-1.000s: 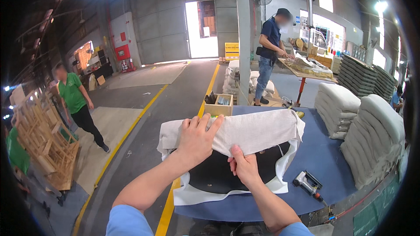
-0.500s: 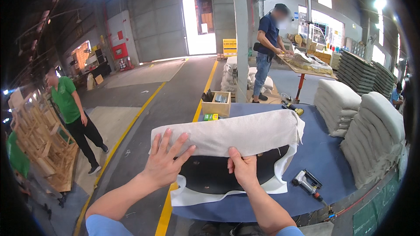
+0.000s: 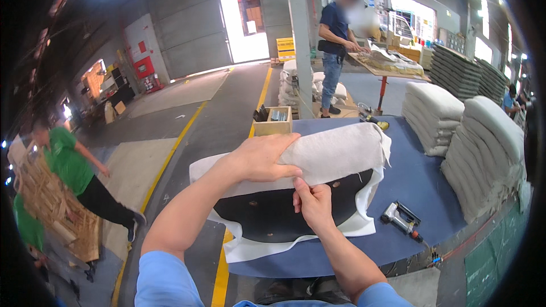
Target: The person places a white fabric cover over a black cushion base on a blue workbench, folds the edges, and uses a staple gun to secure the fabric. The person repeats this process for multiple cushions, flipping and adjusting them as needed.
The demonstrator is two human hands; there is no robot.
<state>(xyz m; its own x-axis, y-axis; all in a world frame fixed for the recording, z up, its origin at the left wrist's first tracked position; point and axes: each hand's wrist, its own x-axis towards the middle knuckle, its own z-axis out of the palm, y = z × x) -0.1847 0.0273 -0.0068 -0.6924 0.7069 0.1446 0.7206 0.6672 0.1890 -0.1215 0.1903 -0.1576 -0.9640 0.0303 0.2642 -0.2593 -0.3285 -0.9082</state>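
A curved black panel (image 3: 264, 210) with several small holes lies on the blue-topped table, white padding (image 3: 267, 254) showing around its near and right edges. Over its far side is light beige upholstery fabric (image 3: 341, 146). My left hand (image 3: 259, 158) lies across this fabric, fingers stretched over its top and thumb along the near edge. Closer to me, my right hand (image 3: 314, 202) has curled fingers, and its thumb and forefinger pinch the fabric's near edge beside my left thumb. The curled fingers hide part of the panel.
A staple gun (image 3: 401, 220) with a hose lies right on the blue table (image 3: 421, 193). An open wooden box (image 3: 273, 122) of staple strips stands at the far edge. Stacked beige cushions (image 3: 483, 159) fill the right side. One person (image 3: 335, 40) works beyond; another (image 3: 71, 162) walks at left.
My left hand has slid right along the fabric, toward my right hand, and turned sideways. My right thumb stays at the fabric edge. The view has shifted, and the person in green strides differently.
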